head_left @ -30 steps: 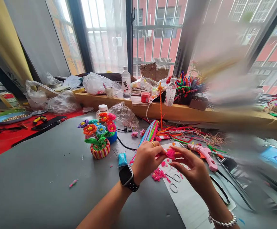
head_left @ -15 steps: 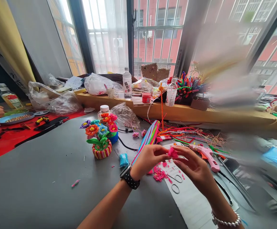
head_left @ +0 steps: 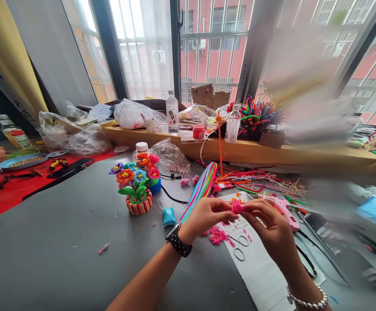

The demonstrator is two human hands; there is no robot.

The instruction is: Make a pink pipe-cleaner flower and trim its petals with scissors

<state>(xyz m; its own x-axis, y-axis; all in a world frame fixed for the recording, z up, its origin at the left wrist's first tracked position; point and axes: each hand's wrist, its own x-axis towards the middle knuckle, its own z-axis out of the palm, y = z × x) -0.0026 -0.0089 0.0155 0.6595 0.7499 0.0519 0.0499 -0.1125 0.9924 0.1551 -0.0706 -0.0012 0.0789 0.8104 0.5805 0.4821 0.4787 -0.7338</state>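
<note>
"Pink chenille flower piece, fluffy and small, is held up just right of the center of the frame, above a gray worktable."

"Whose grip is it in?"

"Both hands share it. The left hand pinches it between thumb and fingers; the right hand grasps its other side, fingers bent. Exact contact points are partly hidden."

"Why fingertips rather than a fist?"

"Probably because the piece is so slight and soft. A tip hold would spare the fuzz from crushing, and support from two sides likely steadies it."

"And the gear below?"

"Wire-handled scissors lie on a white sheet of paper beneath the hands, perhaps left there for easy reach. Pink fuzzy scraps are heaped at the sheet's edge, so the paper may be serving to catch clippings. A pink hot-glue gun rests right of center, just beyond the right hand, seemingly parked within reach."

"Describe the piece itself."

"Hot pink, roughly rounded, ragged at the edges, its color matching the scraps. Separate petals are too small to tell. Left of center, fuzzy flowers in a striped pot show a similar plush texture."
</note>
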